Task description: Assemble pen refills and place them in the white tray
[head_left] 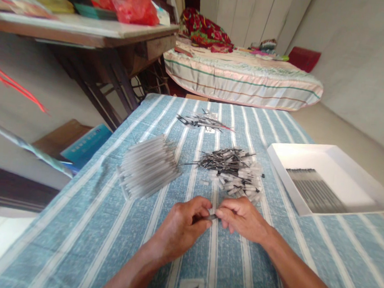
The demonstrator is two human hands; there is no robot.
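Note:
My left hand (183, 224) and my right hand (244, 218) meet over the striped cloth, both with fingers closed on a pen (211, 217). Only a short dark piece of it shows between the fingertips; the rest is hidden. Just beyond my right hand lies a loose heap of white and clear pen caps (242, 182) with black-tipped pen parts (226, 159) behind them. To the left, a stack of pale, translucent pen barrels (151, 167) lies side by side, somewhat blurred. Farther back is a small pile of thin refills (204, 119), dark and clear.
On the right stands a shallow white box (359, 185) holding a row of dark-tipped pens (316, 188). A blue striped tablecloth (111, 226) covers the table. A wooden desk (120, 37) with a red plastic bag (133, 6) is at left; a bed (244, 79) stands behind.

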